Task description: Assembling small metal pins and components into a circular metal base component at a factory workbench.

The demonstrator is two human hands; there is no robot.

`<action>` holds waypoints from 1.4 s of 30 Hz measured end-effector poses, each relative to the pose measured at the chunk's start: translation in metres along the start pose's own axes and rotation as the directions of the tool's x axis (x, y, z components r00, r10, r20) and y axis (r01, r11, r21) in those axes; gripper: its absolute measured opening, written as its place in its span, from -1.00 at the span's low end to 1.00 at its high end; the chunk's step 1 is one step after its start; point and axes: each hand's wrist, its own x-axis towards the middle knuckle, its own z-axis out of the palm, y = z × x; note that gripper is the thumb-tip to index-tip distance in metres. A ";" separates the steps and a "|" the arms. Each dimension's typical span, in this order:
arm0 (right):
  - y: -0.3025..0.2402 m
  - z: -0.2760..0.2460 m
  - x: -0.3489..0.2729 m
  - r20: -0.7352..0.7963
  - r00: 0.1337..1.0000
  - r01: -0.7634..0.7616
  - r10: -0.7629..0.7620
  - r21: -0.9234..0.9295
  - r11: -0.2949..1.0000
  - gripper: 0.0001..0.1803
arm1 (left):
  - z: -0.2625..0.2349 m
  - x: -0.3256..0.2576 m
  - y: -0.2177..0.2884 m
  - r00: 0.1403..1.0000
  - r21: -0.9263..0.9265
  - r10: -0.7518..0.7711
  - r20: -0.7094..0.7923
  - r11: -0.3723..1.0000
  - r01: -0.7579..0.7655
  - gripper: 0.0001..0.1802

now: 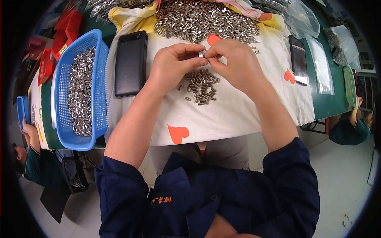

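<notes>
Between the thumb and index finger of my left hand is a small silvery metal cylinder. My right hand meets it from the other side, its thumb and fingertips pinched against the cylinder's right end. Whether the right fingertips hold a separate small piece is hidden. Just below both hands lies a small pile of short metal cylinders on the white cloth with orange hearts. Beyond the hands spreads a much larger heap of the same cylinders.
To the left, a blue plastic basket holds many metal cylinders, beside a black power bank. At the right lie a phone and clear plastic bags. Red bins stand far left. Other people sit at both sides.
</notes>
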 end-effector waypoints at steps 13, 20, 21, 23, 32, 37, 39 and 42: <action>0.020 -0.008 0.005 0.312 0.926 -0.367 0.215 0.600 0.710 -0.90 | 0.000 -0.003 0.005 0.992 -0.058 -0.050 0.112 0.997 0.057 -0.68; 0.033 -0.017 0.011 0.324 0.897 -0.436 0.301 0.535 0.724 -0.87 | 0.000 -0.002 0.007 0.985 0.009 -0.067 0.156 0.998 0.066 -0.68; 0.039 -0.019 0.011 0.177 0.908 -0.409 0.379 0.562 0.719 -0.88 | 0.001 -0.003 0.008 0.979 0.032 -0.102 0.174 0.995 0.098 -0.69; 0.052 -0.022 0.010 0.120 0.882 -0.437 0.457 0.573 0.693 -0.86 | 0.000 -0.004 0.006 0.970 0.051 -0.100 0.220 0.995 0.091 -0.70; 0.048 -0.014 0.001 0.044 0.944 -0.304 0.328 -0.275 0.912 -0.87 | 0.005 -0.004 0.003 0.983 0.112 -0.077 0.169 0.992 0.058 -0.73; 0.049 -0.007 0.000 0.007 0.989 -0.138 0.150 -0.352 0.926 -0.91 | 0.001 0.000 0.003 0.988 0.015 -0.045 0.149 0.999 0.043 -0.73; 0.048 -0.006 0.002 -0.002 0.993 -0.115 0.122 -0.343 0.932 -0.91 | 0.000 0.001 0.002 0.993 -0.060 -0.022 0.117 0.998 0.029 -0.73; 0.048 0.000 0.006 -0.040 0.995 -0.103 0.095 -0.358 0.928 -0.91 | -0.002 0.002 0.000 0.997 -0.145 0.003 0.077 0.989 0.008 -0.72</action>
